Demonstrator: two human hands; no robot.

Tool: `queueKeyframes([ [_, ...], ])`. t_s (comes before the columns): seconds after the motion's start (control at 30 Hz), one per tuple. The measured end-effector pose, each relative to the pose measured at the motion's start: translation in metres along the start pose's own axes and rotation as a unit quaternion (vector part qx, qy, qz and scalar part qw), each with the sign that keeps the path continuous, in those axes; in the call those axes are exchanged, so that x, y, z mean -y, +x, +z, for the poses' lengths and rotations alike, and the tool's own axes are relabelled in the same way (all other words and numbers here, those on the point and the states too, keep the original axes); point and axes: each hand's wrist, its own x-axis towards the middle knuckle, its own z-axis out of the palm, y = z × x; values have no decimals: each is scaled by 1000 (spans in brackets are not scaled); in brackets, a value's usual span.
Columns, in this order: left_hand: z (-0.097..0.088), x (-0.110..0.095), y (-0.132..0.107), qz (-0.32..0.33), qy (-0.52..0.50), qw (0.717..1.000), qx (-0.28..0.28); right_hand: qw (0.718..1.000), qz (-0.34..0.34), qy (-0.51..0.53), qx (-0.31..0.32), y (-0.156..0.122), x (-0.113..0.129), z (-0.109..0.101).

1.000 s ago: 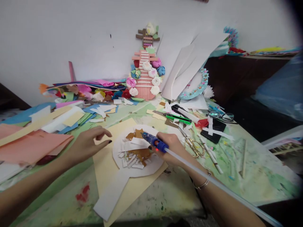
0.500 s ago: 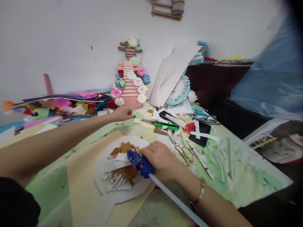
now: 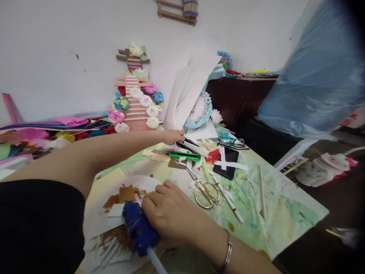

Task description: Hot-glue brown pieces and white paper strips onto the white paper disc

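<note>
A blue hot glue gun [image 3: 139,230], with a pale glue stick [image 3: 156,262] coming out of its back, is gripped in my right hand [image 3: 171,215]. It hangs over a round white paper shape [image 3: 137,180] that carries brown paper pieces [image 3: 125,193] and white paper strips [image 3: 111,251]. Stretched across the table, my left hand [image 3: 173,136] has its fingers curled down at the black pen-like items [image 3: 189,144]. What those fingers hold, if anything, is hidden. A green cutter knife [image 3: 185,156] lies just nearer than that hand.
Gold-handled scissors [image 3: 207,194], a black phone [image 3: 226,167] under white strips, glasses [image 3: 232,142] and a white stick [image 3: 228,198] lie to the right. A flower-covered pink paper guitar shape [image 3: 134,110] leans on the wall. Coloured paper [image 3: 57,133] is heaped at left; a blue plastic bag [image 3: 310,76] hangs right.
My left hand has reached farther right, from beside the guitar shape to the black pen-like items. The view has turned right. My right hand keeps hold of the glue gun over the paper shape.
</note>
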Motion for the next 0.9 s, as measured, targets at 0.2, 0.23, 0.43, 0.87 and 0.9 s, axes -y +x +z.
queueKeyframes([
  [0.2, 8, 16, 5, -4, -4, 1000, 16, 1000, -8, 15, -5, 1, -1, 2],
  [0.23, 9, 17, 3, -5, -8, 1000, 13, 1000, -9, 18, -2, 1, -1, 2],
  [0.43, 14, 29, -6, -31, -66, 997, -7, 999, -5, 43, 26, 2, -2, 3],
  [0.87, -21, 33, -73, -144, -342, 917, -147, 998, 19, 53, 42, 4, -3, 5],
  [0.9, -21, 30, -79, -150, -362, 907, -154, 997, 22, 55, 41, 4, -3, 4],
])
